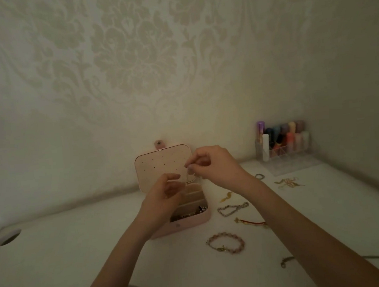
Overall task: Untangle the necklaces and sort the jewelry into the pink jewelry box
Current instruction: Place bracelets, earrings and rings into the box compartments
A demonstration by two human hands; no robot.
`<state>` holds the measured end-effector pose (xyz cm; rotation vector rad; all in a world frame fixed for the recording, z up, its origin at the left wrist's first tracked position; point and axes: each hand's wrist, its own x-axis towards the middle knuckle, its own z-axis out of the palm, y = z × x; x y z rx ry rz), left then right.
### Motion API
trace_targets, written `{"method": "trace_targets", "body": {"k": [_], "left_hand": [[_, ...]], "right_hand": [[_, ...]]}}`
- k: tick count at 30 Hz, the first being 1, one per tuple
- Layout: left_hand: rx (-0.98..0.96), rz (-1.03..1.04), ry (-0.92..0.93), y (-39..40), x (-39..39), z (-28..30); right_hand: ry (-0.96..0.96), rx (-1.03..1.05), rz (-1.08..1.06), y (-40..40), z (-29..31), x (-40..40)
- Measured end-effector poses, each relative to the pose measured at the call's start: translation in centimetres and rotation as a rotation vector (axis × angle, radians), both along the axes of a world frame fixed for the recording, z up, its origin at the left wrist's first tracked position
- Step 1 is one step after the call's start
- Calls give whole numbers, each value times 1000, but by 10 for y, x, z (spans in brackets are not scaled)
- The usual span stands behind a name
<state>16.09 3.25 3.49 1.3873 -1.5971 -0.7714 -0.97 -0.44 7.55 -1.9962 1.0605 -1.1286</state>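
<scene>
A thin chain, hard to make out in the dim light, hung at centre frame between the two hands, above the open pink jewelry box on the white table. The right hand pinched its upper end; the left hand appeared to pinch it lower down. Right of the box lay a silver bracelet, a red cord bracelet and a pink beaded bracelet. A clear organizer stood at the right, against the wall.

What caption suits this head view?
Both hands pinch a thin chain above the open pink jewelry box.
</scene>
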Motion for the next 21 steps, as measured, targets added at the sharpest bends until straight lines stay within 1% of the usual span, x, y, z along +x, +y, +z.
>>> {"method": "trace_targets", "body": {"k": [2,4,6,7,9,12,15,17,21], "left_hand": [[44,-111,79,3,-9,0],[97,-158,199,5,-19,2],[88,-112,265,7,-21,3],[66,-63,242,7,-18,2],[28,12,102,7,-9,0],[-38,65,-14,9,1,-1],[-121,124,-278,8,11,-4],[-124,116,-391,8,16,-7],[-93,69,-557,9,17,-9]], "right_hand": [[-26,-2,55,4,2,6],[-46,-11,62,6,3,9],[-53,-28,30,4,4,6],[-44,-41,0,1,4,3],[3,-53,-68,-4,3,-4],[139,10,-108,-10,-2,-12],[255,132,-71,-9,-10,-8],[336,167,-56,-7,-16,-3],[471,239,-47,-6,-27,3]]}}
